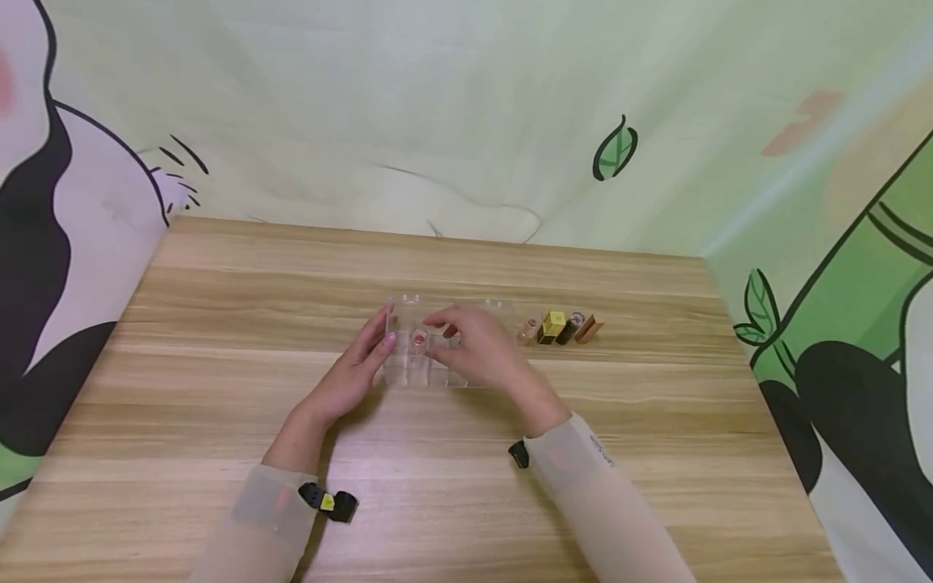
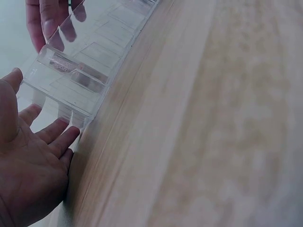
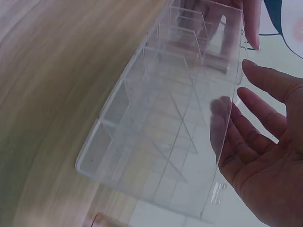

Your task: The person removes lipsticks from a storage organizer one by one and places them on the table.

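Observation:
A clear plastic organizer (image 1: 398, 376) with several compartments stands on the table. My left hand (image 1: 355, 368) rests against its left end, fingers and thumb extended along the wall. In one left compartment sits a small clear tube with a pinkish-red top (image 1: 419, 341), which looks like a lipstick; the left wrist view shows the tube (image 2: 85, 75) through the plastic. Just right of the tube, my right hand (image 1: 477, 346) hovers over the organizer, thumb and fingers spread apart with nothing between them. In the right wrist view, the right hand (image 3: 262, 156) overlaps the organizer's upper edge.
Right of the organizer stand a pinkish clear tube (image 1: 528, 330), a black and yellow box (image 1: 551, 327), a black tube (image 1: 571, 327) and a copper-brown tube (image 1: 589, 329), in a row. Behind the wooden table (image 1: 437, 486) hangs a printed cloth backdrop (image 1: 364, 121).

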Tool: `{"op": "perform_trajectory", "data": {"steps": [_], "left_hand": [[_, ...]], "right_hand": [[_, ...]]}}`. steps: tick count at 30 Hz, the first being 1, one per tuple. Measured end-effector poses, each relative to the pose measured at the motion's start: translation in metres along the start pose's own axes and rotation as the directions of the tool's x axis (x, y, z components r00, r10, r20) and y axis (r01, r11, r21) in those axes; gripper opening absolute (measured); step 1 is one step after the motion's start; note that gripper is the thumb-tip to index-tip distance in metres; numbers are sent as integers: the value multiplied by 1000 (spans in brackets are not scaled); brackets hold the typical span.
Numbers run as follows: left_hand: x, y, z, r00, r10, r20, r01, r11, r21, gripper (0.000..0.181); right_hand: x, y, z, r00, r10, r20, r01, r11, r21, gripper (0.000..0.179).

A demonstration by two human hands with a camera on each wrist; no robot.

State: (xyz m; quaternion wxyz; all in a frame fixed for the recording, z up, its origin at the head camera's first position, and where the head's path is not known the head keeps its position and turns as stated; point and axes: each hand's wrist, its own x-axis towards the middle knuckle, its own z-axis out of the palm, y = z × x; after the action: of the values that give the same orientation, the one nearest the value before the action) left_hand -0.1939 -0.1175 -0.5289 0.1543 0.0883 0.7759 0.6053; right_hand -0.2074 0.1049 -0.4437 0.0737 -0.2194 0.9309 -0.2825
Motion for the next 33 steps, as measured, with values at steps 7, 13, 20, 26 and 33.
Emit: {"op": "perform_trajectory", "data": {"steps": [7, 13, 20, 26, 33], "left_hand": [[-7, 23, -1, 1000, -14, 24, 14, 1000, -14, 56], [-9, 34, -1, 999, -13, 37, 13, 1000, -12, 61], [-1, 15, 1, 999, -34, 21, 34, 999, 1, 53], [-1, 4, 1, 1000, -27, 11, 27, 1000, 13, 51], [-1, 3, 1, 999, -39, 5, 39, 999, 19, 51]], "right_hand": [[5, -2, 5, 1000, -16, -8, 16, 1000, 5, 40], [7, -3, 8, 1000, -15, -15, 14, 1000, -12, 38], [10, -6, 13, 1000, -3, -28, 4, 999, 37, 30], [13, -10, 20, 1000, -12, -27, 12, 1000, 8, 27], [13, -10, 24, 999, -14, -52, 14, 1000, -15, 27]]}}
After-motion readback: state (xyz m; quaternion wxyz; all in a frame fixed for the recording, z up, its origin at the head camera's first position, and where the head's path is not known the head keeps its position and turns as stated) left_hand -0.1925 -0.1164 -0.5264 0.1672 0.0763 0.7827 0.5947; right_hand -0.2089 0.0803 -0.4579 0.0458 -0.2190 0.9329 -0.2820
